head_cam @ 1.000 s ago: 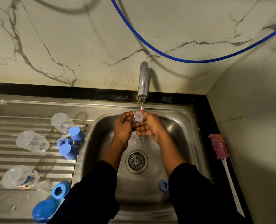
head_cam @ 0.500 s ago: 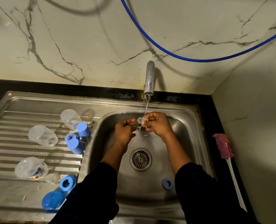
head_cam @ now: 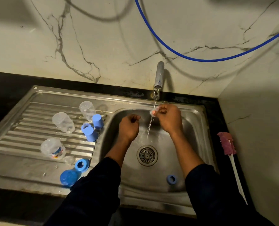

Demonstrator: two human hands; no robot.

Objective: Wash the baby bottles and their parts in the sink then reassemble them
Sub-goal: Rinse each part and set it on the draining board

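Observation:
My right hand (head_cam: 168, 118) pinches a small clear teat (head_cam: 153, 110) under the thin stream from the tap (head_cam: 158, 79). My left hand (head_cam: 129, 127) hovers over the sink basin (head_cam: 189, 128) to the left of the stream, fingers curled, holding nothing. A blue ring (head_cam: 171, 178) lies on the basin floor. On the drainboard (head_cam: 21, 131) lie three clear bottles (head_cam: 63, 122) (head_cam: 87, 110) (head_cam: 53, 148), two blue caps (head_cam: 97, 120) (head_cam: 90, 133), another blue ring (head_cam: 82, 164), a blue lid (head_cam: 68, 177) and a clear teat (head_cam: 69, 160).
A pink bottle brush (head_cam: 226, 143) with a white handle lies on the black counter right of the sink. A blue hose (head_cam: 200, 58) hangs across the marble wall. The drain (head_cam: 147, 155) sits in the basin's middle.
My hands have parted: the left let go of the teat and drew left, while the right keeps it at the stream. The view shifted slightly.

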